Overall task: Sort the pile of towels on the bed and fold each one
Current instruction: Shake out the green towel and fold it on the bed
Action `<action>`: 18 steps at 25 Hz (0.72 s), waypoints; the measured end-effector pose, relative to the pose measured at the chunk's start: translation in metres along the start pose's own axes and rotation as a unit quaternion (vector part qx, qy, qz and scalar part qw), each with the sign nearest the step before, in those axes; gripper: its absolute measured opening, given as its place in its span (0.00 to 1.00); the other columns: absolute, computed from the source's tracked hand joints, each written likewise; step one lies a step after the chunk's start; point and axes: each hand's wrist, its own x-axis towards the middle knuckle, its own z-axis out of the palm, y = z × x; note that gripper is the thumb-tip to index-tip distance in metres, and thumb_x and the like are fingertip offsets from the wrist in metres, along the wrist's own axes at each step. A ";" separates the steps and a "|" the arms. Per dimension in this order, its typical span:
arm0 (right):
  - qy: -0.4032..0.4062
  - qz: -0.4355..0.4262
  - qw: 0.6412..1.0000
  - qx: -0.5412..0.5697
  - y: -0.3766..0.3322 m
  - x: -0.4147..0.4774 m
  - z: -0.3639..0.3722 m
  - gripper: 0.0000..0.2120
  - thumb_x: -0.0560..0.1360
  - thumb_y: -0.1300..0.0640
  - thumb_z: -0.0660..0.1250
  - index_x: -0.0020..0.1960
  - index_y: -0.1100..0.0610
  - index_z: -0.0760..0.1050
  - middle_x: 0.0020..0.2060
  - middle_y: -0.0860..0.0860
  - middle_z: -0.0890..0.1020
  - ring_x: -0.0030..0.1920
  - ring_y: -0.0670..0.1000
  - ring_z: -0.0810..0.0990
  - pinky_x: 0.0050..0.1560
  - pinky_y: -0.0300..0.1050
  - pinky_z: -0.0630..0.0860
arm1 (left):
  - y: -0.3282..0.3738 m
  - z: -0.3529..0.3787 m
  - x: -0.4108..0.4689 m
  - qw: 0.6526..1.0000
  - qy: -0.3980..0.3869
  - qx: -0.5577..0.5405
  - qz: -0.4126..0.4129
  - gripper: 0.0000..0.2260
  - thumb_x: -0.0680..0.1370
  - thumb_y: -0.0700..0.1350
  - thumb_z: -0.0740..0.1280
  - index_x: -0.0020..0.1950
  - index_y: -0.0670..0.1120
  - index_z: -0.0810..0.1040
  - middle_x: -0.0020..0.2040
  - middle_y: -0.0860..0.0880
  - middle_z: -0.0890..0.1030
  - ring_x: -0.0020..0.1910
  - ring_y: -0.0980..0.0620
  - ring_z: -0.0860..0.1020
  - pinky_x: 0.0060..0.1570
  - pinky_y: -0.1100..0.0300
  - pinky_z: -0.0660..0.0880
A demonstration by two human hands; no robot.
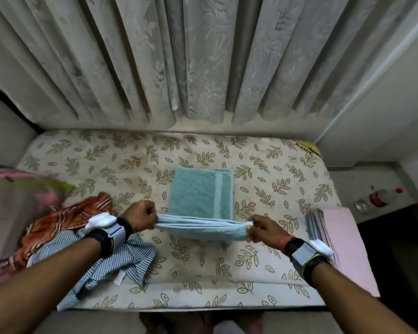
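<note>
A light blue towel [203,228], folded into a narrow band, hangs stretched just above the bed. My left hand [140,216] grips its left end and my right hand [263,229] pinches its right end. Right behind it a teal towel [199,192] lies folded flat in a square on the leaf-patterned mattress [263,189]. At the left lies a loose pile: an orange striped cloth [66,218] and a blue-and-white striped cloth [111,263], partly under my left forearm.
A folded pink cloth stack [342,239] sits at the bed's right edge. A pink floral pillow [15,196] lies at the far left. Curtains [203,56] hang behind the bed. A plastic bottle [383,196] lies on the floor at the right.
</note>
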 end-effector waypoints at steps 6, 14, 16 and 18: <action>-0.195 0.164 0.967 -0.018 0.056 -0.017 0.043 0.05 0.82 0.64 0.60 0.53 0.57 0.73 0.41 0.59 0.82 0.36 0.51 0.85 0.34 0.40 0.79 | -0.045 0.051 -0.021 0.960 -0.259 -0.017 -0.100 0.07 0.71 0.32 0.66 0.37 0.42 0.72 0.37 0.42 0.75 0.37 0.41 0.84 0.42 0.45 0.83; -0.134 0.146 0.980 -0.025 0.056 0.013 0.044 0.05 0.82 0.63 0.61 0.51 0.58 0.75 0.40 0.60 0.83 0.37 0.54 0.84 0.35 0.42 0.77 | -0.050 0.057 0.007 0.972 -0.199 -0.053 -0.112 0.08 0.72 0.31 0.66 0.36 0.41 0.75 0.36 0.39 0.78 0.40 0.36 0.84 0.42 0.40 0.82; -0.079 0.111 0.991 -0.005 0.047 0.032 0.036 0.04 0.82 0.63 0.63 0.55 0.61 0.75 0.38 0.61 0.83 0.35 0.54 0.83 0.34 0.43 0.77 | -0.041 0.050 0.025 0.976 -0.142 -0.105 -0.129 0.08 0.73 0.29 0.66 0.36 0.40 0.76 0.37 0.38 0.79 0.41 0.34 0.83 0.42 0.41 0.82; -0.019 0.071 0.997 0.021 0.037 0.063 0.026 0.05 0.81 0.62 0.66 0.56 0.62 0.76 0.37 0.59 0.83 0.33 0.51 0.82 0.32 0.40 0.77 | -0.036 0.045 0.058 0.977 -0.074 -0.149 -0.134 0.08 0.73 0.29 0.67 0.37 0.38 0.77 0.37 0.39 0.79 0.34 0.41 0.82 0.32 0.54 0.82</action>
